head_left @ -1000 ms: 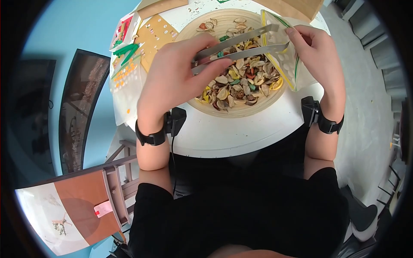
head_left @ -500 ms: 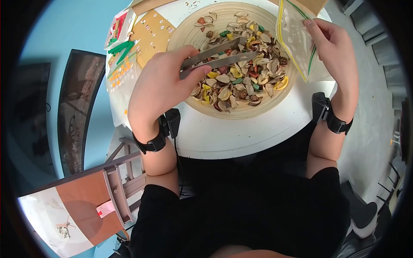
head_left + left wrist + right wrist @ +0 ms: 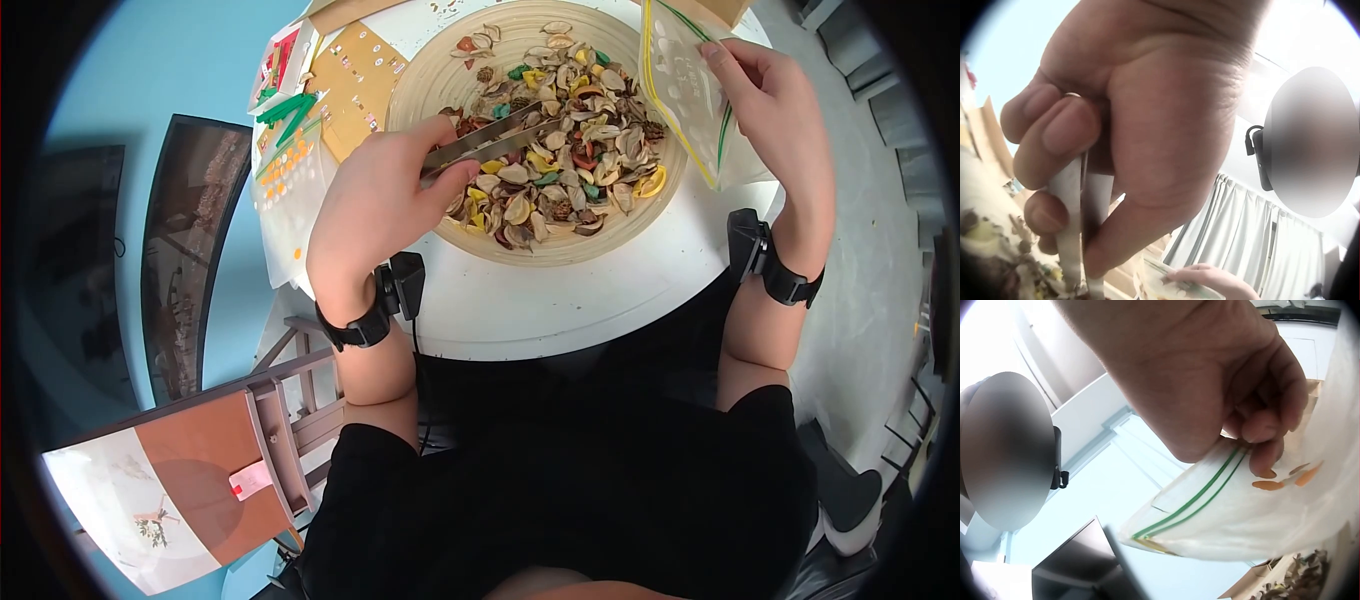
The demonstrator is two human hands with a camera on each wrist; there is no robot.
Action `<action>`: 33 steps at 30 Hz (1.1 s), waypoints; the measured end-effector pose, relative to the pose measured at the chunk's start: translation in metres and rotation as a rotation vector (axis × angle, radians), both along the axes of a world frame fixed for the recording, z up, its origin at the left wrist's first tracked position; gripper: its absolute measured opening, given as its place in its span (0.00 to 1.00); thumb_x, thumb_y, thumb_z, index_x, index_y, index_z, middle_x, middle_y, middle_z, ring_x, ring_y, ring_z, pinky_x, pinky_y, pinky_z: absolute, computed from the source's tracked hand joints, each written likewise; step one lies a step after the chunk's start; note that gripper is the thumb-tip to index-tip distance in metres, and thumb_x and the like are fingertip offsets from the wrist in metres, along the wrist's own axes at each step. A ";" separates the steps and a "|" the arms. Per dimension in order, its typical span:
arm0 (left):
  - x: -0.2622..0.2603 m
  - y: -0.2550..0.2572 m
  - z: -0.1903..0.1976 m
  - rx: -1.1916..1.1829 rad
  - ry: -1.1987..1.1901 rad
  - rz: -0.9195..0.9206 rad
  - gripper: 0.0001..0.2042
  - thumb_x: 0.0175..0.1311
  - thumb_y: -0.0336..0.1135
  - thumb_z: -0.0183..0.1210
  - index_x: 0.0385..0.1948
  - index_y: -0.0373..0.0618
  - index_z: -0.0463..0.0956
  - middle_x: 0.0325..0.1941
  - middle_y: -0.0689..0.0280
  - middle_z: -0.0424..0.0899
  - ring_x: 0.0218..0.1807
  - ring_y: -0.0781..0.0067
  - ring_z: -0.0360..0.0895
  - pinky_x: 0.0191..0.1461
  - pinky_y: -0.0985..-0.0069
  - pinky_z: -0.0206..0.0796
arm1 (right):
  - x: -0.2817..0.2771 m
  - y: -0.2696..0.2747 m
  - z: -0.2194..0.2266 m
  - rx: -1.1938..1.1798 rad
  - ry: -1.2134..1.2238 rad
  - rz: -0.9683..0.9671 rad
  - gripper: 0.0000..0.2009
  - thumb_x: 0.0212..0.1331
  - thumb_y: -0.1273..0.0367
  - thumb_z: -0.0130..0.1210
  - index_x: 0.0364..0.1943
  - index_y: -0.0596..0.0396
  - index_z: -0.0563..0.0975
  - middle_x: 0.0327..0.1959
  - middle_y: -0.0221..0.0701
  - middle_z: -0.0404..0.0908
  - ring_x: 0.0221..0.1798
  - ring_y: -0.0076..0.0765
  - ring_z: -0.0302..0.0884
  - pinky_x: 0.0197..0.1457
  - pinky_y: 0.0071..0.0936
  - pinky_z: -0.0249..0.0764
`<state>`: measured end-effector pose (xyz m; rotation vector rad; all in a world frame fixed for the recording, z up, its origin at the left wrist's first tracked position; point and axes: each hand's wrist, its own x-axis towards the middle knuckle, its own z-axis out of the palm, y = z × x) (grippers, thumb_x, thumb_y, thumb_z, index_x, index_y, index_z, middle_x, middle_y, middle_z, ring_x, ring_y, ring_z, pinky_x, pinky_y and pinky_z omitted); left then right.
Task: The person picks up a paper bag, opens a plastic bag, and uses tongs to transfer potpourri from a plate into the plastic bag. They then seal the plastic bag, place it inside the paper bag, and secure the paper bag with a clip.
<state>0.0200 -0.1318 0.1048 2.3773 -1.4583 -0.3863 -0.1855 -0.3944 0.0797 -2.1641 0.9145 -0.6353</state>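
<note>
Plainly, the left hand (image 3: 375,190) held the metal tongs (image 3: 490,131), its thumb along one arm and its fingers curled on the other. The arms stood slightly apart, with their tips down among the petals (image 3: 575,160); whether anything was caught between them could not be told.

The petals, mostly beige and brown with some yellow, green and red bits, lay heaped on a round wooden plate (image 3: 430,75), which sat on the white desk (image 3: 520,320). A few lay apart from the heap, near the plate's far side.

The right hand (image 3: 775,105) pinched the clear bag (image 3: 690,90) by its green-lined edge between thumb and fingers. The bag hung over the plate's right side, its yellow-lined edge spread away from the green one. In the right wrist view, orange pieces (image 3: 1269,485) showed at the bag, just beside the fingertips.

Left of the plate were a brown sheet (image 3: 355,80), some green strips (image 3: 290,112), a box (image 3: 284,62) with red contents and a second bag (image 3: 280,225) with orange dots.
</note>
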 end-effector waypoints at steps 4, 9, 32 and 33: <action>0.006 0.002 0.000 -0.078 0.047 -0.008 0.11 0.67 0.35 0.66 0.38 0.36 0.77 0.22 0.62 0.77 0.24 0.76 0.65 0.29 0.75 0.59 | 0.000 0.001 -0.001 -0.044 0.001 -0.001 0.19 0.71 0.59 0.57 0.47 0.65 0.84 0.22 0.21 0.73 0.25 0.16 0.64 0.29 0.22 0.62; 0.004 0.003 0.010 -0.244 0.110 0.017 0.11 0.66 0.36 0.68 0.38 0.37 0.79 0.22 0.61 0.79 0.23 0.72 0.67 0.28 0.74 0.60 | 0.003 0.006 0.001 -0.108 0.009 -0.005 0.19 0.71 0.59 0.57 0.45 0.68 0.83 0.21 0.25 0.73 0.26 0.19 0.65 0.31 0.25 0.64; -0.020 -0.027 -0.023 -0.167 -0.102 0.003 0.17 0.66 0.43 0.67 0.43 0.35 0.81 0.26 0.52 0.83 0.25 0.59 0.78 0.34 0.70 0.70 | -0.016 -0.012 0.005 -0.007 -0.032 -0.052 0.20 0.71 0.56 0.58 0.49 0.61 0.86 0.22 0.19 0.73 0.22 0.14 0.61 0.25 0.19 0.59; -0.017 -0.025 -0.024 -0.165 -0.114 0.015 0.17 0.67 0.43 0.67 0.43 0.35 0.81 0.25 0.52 0.83 0.25 0.58 0.78 0.33 0.70 0.70 | -0.016 -0.010 0.006 0.000 -0.040 -0.054 0.19 0.71 0.57 0.58 0.49 0.61 0.86 0.22 0.19 0.73 0.22 0.14 0.61 0.25 0.19 0.59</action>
